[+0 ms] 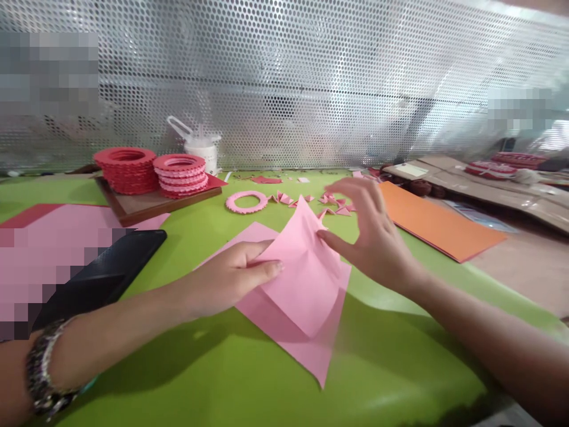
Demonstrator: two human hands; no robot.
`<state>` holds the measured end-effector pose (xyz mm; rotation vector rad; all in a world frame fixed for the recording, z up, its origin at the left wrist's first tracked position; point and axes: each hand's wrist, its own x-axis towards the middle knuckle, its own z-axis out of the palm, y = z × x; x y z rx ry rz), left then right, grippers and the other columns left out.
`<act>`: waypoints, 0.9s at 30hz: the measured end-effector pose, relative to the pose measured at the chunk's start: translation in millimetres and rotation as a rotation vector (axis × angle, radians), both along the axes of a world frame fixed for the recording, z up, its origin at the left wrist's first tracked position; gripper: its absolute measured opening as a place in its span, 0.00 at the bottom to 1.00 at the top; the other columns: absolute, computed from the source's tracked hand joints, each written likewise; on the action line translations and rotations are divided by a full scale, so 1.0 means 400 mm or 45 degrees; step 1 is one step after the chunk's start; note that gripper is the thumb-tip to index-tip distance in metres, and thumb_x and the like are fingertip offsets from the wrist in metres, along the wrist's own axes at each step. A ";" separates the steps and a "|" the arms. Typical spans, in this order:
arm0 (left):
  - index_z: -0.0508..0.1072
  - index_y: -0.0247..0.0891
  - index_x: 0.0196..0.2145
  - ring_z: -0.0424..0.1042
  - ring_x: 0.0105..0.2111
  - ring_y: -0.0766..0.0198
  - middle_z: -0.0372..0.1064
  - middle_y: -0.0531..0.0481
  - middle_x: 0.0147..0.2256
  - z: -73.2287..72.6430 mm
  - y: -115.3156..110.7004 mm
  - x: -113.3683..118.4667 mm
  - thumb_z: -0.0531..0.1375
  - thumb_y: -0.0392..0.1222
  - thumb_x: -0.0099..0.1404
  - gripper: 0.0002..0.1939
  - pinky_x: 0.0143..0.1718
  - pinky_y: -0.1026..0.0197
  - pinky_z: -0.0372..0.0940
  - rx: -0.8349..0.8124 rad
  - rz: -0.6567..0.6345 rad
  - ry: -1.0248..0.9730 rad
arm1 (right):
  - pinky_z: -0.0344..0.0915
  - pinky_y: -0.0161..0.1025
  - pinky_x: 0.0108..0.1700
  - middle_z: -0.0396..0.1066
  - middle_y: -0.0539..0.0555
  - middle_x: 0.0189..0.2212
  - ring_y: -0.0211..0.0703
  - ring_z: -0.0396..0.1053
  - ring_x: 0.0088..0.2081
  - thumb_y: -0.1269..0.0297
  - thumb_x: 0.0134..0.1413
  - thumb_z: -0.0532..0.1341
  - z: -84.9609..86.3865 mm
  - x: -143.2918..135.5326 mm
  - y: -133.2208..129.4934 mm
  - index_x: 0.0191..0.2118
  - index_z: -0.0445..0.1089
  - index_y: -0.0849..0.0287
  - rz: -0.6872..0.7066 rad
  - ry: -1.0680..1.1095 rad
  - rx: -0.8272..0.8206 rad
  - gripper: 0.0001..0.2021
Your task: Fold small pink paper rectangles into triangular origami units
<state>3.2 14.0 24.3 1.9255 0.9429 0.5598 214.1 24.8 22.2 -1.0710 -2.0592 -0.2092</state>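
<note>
My left hand grips a pink sheet of paper at its left edge, thumb on top and fingers behind. The sheet is lifted, with a crease near its middle and one corner pointing up. To its right, my right hand has its fingers spread and curved, with the thumb at the paper's right edge; nothing is clasped in it. Beneath the held sheet lies another pink sheet on the green table. Just beyond are a pink paper ring and several small pink paper scraps.
At the back left, a brown tray bears stacks of red rings and pink-red rings, beside a white cup. Orange sheets and flat cardboard lie right. A black object sits left. Perforated metal sheeting stands behind.
</note>
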 end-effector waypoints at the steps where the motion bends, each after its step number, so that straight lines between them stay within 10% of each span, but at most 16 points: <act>1: 0.70 0.39 0.32 0.71 0.33 0.66 0.72 0.54 0.30 0.001 -0.001 0.000 0.49 0.38 0.63 0.10 0.35 0.66 0.65 0.056 -0.015 0.006 | 0.59 0.51 0.48 0.59 0.61 0.48 0.52 0.57 0.51 0.64 0.51 0.57 0.000 -0.004 -0.006 0.50 0.56 0.58 0.058 -0.056 -0.053 0.19; 6: 0.70 0.42 0.42 0.69 0.42 0.62 0.72 0.50 0.40 0.000 -0.005 -0.006 0.49 0.39 0.63 0.13 0.39 0.63 0.65 0.319 -0.021 0.096 | 0.65 0.38 0.37 0.66 0.59 0.43 0.43 0.65 0.40 0.59 0.56 0.52 0.002 -0.028 -0.042 0.55 0.52 0.61 0.400 -0.112 -0.477 0.22; 14: 0.68 0.42 0.41 0.70 0.33 0.65 0.71 0.53 0.35 0.001 0.002 -0.004 0.51 0.45 0.62 0.12 0.30 0.67 0.64 0.363 0.090 0.072 | 0.54 0.28 0.21 0.62 0.48 0.22 0.31 0.56 0.21 0.62 0.56 0.52 0.007 -0.033 -0.050 0.30 0.61 0.62 0.328 -0.011 -0.680 0.09; 19: 0.64 0.38 0.35 0.65 0.31 0.66 0.65 0.52 0.33 0.003 0.013 -0.008 0.55 0.43 0.59 0.08 0.32 0.66 0.61 0.755 0.298 0.096 | 0.51 0.27 0.21 0.55 0.45 0.18 0.28 0.52 0.20 0.67 0.56 0.51 0.002 -0.033 -0.050 0.24 0.57 0.61 0.422 -0.042 -0.677 0.11; 27: 0.67 0.38 0.31 0.63 0.28 0.67 0.66 0.55 0.28 0.020 -0.031 -0.006 0.52 0.36 0.62 0.05 0.31 0.65 0.55 1.186 -0.076 0.246 | 0.57 0.29 0.26 0.67 0.51 0.24 0.31 0.61 0.24 0.66 0.57 0.53 0.002 -0.037 -0.071 0.33 0.65 0.64 0.551 -0.206 -0.388 0.08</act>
